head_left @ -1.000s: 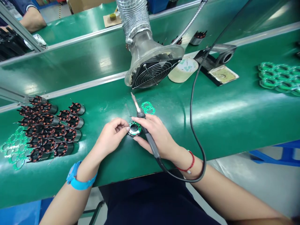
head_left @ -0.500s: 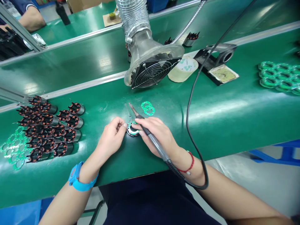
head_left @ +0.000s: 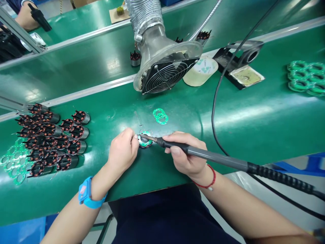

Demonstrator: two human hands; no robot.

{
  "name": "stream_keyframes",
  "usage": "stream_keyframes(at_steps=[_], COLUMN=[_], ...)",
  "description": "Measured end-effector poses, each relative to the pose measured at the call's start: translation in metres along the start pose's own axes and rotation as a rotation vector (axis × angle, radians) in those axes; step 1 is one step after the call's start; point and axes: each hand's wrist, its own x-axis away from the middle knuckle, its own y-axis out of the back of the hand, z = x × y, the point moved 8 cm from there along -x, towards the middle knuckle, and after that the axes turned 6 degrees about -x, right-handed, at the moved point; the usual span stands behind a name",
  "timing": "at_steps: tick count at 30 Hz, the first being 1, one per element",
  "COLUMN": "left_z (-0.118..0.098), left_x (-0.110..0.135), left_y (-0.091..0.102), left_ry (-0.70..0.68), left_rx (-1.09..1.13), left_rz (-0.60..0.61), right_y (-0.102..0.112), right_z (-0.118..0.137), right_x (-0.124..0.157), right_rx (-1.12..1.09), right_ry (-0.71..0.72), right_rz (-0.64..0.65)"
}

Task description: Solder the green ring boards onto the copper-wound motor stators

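A motor stator topped with a green ring-shaped circuit board (head_left: 146, 143) rests on the bench before me. My left hand (head_left: 123, 149) is closed at its left edge, thumb and forefinger pinched together. What lies between those fingertips is too small to make out. In my right hand (head_left: 186, 152) is a soldering iron (head_left: 215, 155), gripped like a pen and pointing left. Its metal tip reaches over the ring board near my left fingertips; whether it touches is unclear. Beyond the stator lie two overlapping loose green ring boards (head_left: 160, 117).
Several wound stators (head_left: 67, 162) crowd the left, beside flat green ring boards (head_left: 12, 162). A fume extractor fan (head_left: 169, 78) hangs ahead. Behind it are a tape roll (head_left: 198, 78) and an iron stand with sponge (head_left: 247, 77). Stacked ring boards (head_left: 302, 84) sit far right. The iron's cable (head_left: 213, 122) loops on the right.
The soldering iron has swung from pointing up and away to pointing left, its tip now over the ring board. My right hand has drawn back to the right, off the board.
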Motion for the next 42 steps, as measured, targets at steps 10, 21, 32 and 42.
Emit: stream_keyframes(at_steps=[10,21,32,42], left_z=[-0.003,0.0,-0.007,-0.007], left_x=[0.003,-0.002,0.01,0.017], left_y=[0.001,0.0,-0.014,-0.022], left_ry=[-0.036,0.069,-0.067,-0.001], left_rx=[-0.123,0.1,0.285,0.163], left_rz=[-0.081,0.017,0.21,0.012], right_y=[-0.002,-0.027,-0.033,-0.034], right_z=[0.008,-0.017,-0.019,-0.015], right_x=[-0.006,-0.008,-0.005,-0.003], right_rx=[0.038,0.277,0.308,0.345], right_ry=[0.031,-0.165,-0.198,-0.171], right_rz=[0.004,0.226,0.27,0.221])
